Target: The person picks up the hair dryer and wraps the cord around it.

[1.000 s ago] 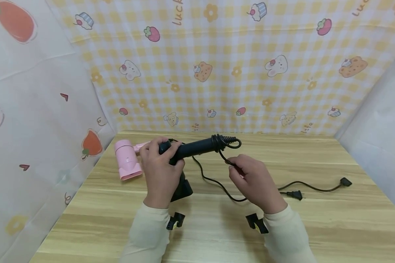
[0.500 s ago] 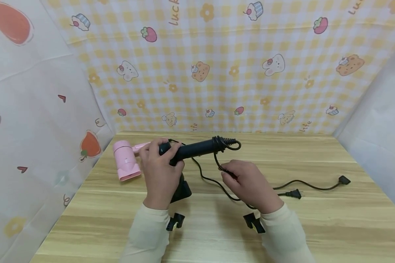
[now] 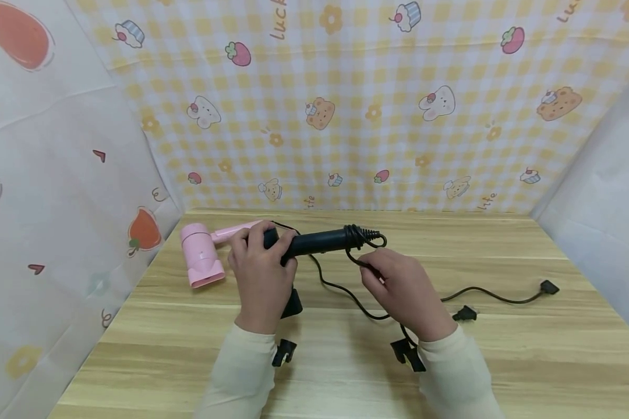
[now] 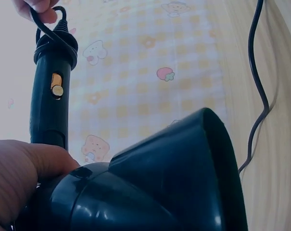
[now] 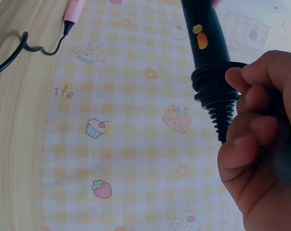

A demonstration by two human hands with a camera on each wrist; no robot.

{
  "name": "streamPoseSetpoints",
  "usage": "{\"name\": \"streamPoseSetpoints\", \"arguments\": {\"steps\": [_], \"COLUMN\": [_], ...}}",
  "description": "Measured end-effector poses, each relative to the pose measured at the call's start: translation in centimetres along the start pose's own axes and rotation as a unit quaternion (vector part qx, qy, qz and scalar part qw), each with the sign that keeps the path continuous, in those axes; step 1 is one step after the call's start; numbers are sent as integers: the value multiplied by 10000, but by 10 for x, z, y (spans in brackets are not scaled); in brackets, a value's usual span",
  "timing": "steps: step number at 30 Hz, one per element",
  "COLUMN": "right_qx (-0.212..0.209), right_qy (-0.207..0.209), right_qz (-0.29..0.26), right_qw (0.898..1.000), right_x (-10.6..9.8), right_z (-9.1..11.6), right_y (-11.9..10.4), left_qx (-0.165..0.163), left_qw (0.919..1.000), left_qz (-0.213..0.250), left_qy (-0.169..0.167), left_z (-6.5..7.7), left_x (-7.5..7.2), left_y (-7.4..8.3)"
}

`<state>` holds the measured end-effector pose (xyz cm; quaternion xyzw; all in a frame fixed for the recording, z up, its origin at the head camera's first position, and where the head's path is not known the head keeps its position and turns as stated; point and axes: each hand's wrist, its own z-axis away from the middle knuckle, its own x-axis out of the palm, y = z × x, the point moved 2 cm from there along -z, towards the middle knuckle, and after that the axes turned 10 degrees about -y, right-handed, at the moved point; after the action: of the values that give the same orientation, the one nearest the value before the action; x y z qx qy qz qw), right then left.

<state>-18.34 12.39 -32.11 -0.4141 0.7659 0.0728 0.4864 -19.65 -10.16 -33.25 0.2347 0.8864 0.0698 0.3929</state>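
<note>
We reckon this one's only partway there

Biggest stuff first: a checkered cloth (image 3: 372, 75) hangs behind a wooden table (image 3: 147, 355). The black hair dryer (image 3: 320, 240) is near the middle, seemingly held just over the wood, handle pointing off to the right. The pink hair dryer (image 3: 200, 253) lies on the tabletop over at the back left.

The left hand (image 3: 264, 273) grips the black one where handle meets body, fingers parted and curled over it. The right hand (image 3: 406, 291) pinches a black cord (image 3: 353, 234) between thumb and curled fingers, close to the handle's tail end.

Progress check: a few turns of that cord are bunched round the handle end, so that bit looks done. A fair length isn't on there, so we'd guess plenty of wrapping is left (one moment can't tell us if it's going on or coming off, mind). The pink one's cord (image 3: 340, 286) trails loose across the wood, so we'd call that untouched.

Smallest bits: one plug (image 3: 466, 313) sits past the right hand and a second plug (image 3: 549, 287) farther right; we can't trace which belongs where. As for containers, we can't spot any, so no contents to report.
</note>
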Motion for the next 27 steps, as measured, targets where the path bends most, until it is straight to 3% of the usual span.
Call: {"name": "streamPoseSetpoints", "arguments": {"steps": [10,16,22,27], "right_qx": [324,400,379,647], "right_qy": [368,475,542,809], "right_qz": [-48,-46,-119,-275], "right_qw": [9988,9981,9977,9942], "right_x": [-7,-8,-8,-12], "right_z": [2,2,1,3], "right_y": [2,1,2,6], "left_qx": [243,363,720,1048], "left_qw": [9983,9977,9948,9915], "left_qz": [-193,-244,-373,-354], "left_qy": [-500,-524,-615,-689], "left_z": [-1,0,0,0], "left_x": [1,2,3,3], "left_y": [0,0,6,8]}}
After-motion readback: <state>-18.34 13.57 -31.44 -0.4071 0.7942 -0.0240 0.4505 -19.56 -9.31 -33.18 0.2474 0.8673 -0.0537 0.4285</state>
